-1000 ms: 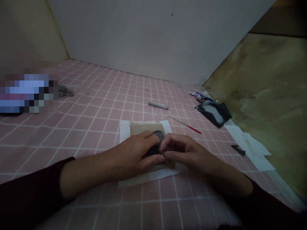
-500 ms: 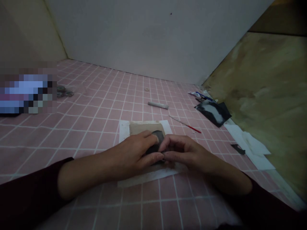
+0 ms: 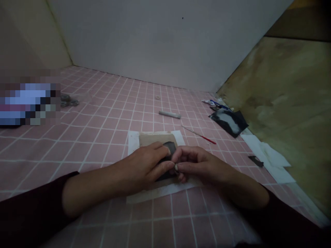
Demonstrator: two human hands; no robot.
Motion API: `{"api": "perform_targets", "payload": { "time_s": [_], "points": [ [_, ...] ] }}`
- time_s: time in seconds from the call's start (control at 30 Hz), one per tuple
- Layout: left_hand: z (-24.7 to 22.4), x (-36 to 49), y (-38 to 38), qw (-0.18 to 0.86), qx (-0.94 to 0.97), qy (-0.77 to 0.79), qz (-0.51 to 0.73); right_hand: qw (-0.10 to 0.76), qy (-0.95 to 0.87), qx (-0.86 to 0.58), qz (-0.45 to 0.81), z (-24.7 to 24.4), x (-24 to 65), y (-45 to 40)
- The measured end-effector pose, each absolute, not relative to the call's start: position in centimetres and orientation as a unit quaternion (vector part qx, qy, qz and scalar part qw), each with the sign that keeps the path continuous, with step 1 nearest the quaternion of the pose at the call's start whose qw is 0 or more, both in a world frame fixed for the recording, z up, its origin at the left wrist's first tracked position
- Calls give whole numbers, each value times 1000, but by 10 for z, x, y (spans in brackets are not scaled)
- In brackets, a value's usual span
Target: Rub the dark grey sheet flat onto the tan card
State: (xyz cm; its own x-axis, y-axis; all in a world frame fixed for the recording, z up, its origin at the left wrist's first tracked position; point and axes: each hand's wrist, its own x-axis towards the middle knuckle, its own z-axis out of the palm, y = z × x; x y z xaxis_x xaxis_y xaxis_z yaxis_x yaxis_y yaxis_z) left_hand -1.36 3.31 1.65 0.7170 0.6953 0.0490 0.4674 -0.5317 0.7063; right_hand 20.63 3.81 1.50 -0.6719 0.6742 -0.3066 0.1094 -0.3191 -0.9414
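My left hand is closed over a dark piece of what looks like sandpaper, with the fingers bent across it and the thumb stretched toward my right hand. A small pale object is pinched between the thumb and fingers of my right hand; its kind is too small to make out. My left thumb tip touches it or lies right beside it. Beneath both hands is a tan sheet on white paper. My fingers hide much of the dark piece.
Beyond the paper lie a grey stick, a thin red-handled tool and a small ring. To the right are a black sheet with white dust, white papers and a dark scrap. A blurred screen stands left.
The small pale object now shows between my fingertips. My right fingers have shifted slightly around it, and my left thumb has lifted a little. Both forearms stay nearly in place.
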Motion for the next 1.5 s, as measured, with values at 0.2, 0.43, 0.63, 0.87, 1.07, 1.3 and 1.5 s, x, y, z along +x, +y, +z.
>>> {"api": "perform_targets", "payload": {
  "time_s": [0.2,0.43,0.63,0.87,1.07,1.3,1.5],
  "points": [
    [15,-14,33,349,857,342,165,203,-542,-351,736,14,207,39],
    [13,-14,33,337,860,349,160,217,-572,-355,707,12,210,41],
    [10,-15,32,320,863,356,160,230,-627,-387,636,18,208,41],
    [12,-14,31,322,863,360,146,231,-626,-380,640,16,209,40],
    [12,-14,32,324,862,362,143,230,-622,-376,647,14,209,41],
    [12,-15,32,324,862,359,152,227,-620,-375,651,15,208,42],
    [12,-15,32,323,863,360,148,223,-641,-373,633,14,209,42]
  ]
}}
